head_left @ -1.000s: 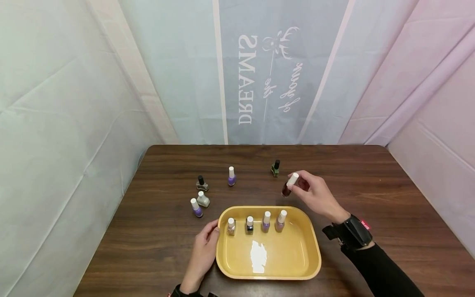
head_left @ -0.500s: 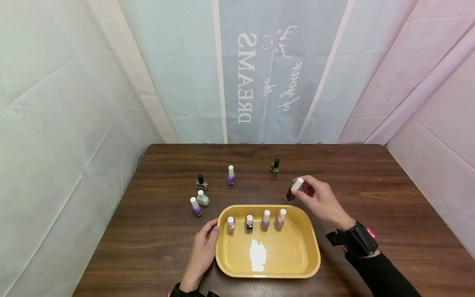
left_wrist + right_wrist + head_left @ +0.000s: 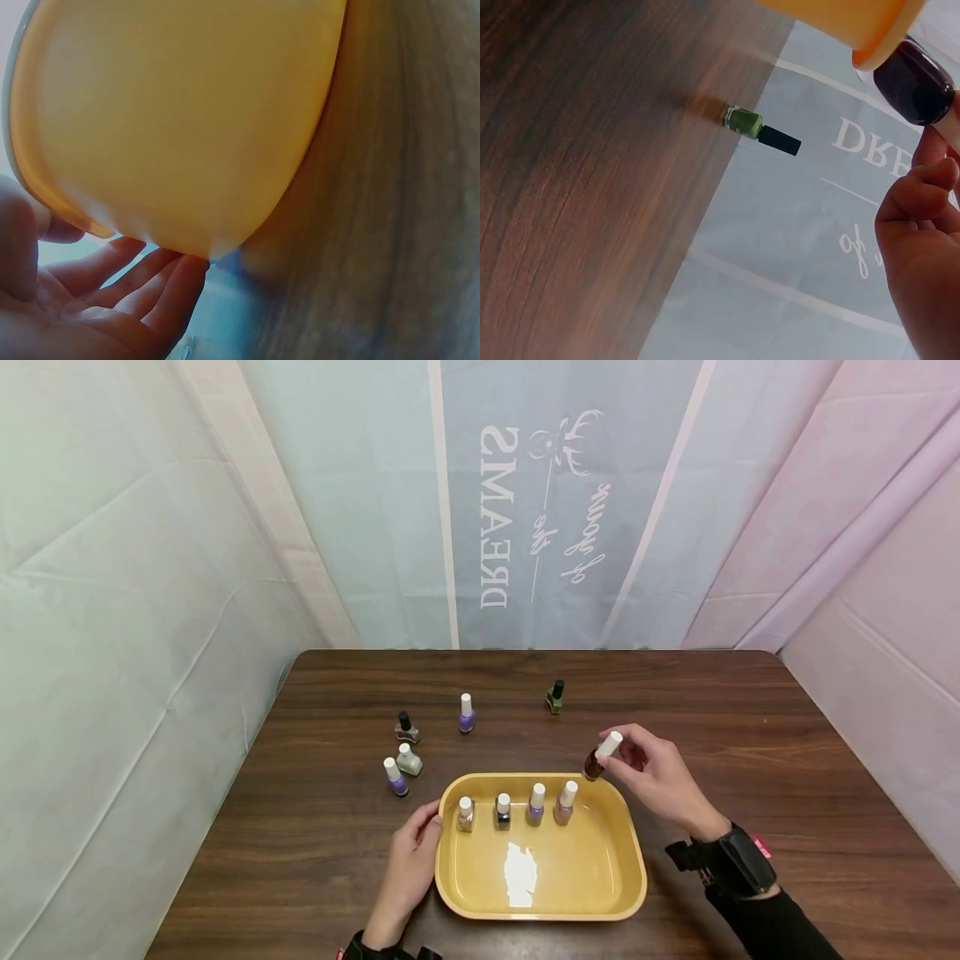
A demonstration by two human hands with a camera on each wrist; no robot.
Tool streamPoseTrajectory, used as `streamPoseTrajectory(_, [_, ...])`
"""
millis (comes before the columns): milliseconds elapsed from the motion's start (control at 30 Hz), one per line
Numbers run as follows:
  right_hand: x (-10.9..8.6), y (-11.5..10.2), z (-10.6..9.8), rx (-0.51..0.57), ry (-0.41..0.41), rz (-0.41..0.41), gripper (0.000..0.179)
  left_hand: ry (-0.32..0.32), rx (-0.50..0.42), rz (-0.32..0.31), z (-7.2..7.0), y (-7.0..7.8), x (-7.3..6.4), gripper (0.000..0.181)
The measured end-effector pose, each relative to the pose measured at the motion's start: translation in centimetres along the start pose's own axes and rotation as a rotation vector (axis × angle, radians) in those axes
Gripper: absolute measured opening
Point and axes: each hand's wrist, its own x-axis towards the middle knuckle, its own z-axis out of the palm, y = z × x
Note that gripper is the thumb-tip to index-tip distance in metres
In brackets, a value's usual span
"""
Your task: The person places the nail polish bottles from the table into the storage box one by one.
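My right hand [image 3: 660, 775] pinches a dark nail polish bottle [image 3: 593, 767] by its white cap, tilted over the far right rim of the yellow tray [image 3: 540, 912]. In the right wrist view the bottle's dark rounded glass [image 3: 915, 82] overlaps the tray's edge. At the tray's left end, my left hand [image 3: 412, 860] grips the rim, thumb on top and fingers [image 3: 176, 292] against the outer wall. Inside the tray several white-capped bottles stand in a row along the far side: a glittery one [image 3: 466, 816], a dark one [image 3: 502, 813], a purple one [image 3: 536, 806] and a pinkish one [image 3: 565, 804].
Beyond the tray stand a green bottle [image 3: 555, 698] with a black cap and a purple bottle [image 3: 467, 717]. To the left are a grey black-capped bottle [image 3: 407, 729], a whitish bottle [image 3: 409, 761] and another purple bottle [image 3: 396, 778]. Fabric curtains [image 3: 555, 527] hang behind the table.
My right hand has moved toward me and slightly right, bringing the dark bottle from the table beyond the tray to its far right rim. The left hand stays at the tray.
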Motion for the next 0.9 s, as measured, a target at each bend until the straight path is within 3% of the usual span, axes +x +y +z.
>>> streamPoseTrajectory(333, [-0.9, -0.1, -0.1, 0.034, 0.005, -0.015, 0.033, -0.005, -0.002, 0.019, 0.0, 0.0, 0.0, 0.032])
streamPoseTrajectory(533, [-1.4, 0.0, 0.2, 0.035, -0.007, -0.078, 0.045, -0.004, -0.006, 0.013, 0.0, 0.0, 0.0, 0.032])
streamPoseTrajectory(900, [-2.2, 0.7, 0.9, 0.027, -0.003, -0.133, 0.044, -0.009, -0.005, 0.018, -0.1, 0.0, 0.0, 0.033])
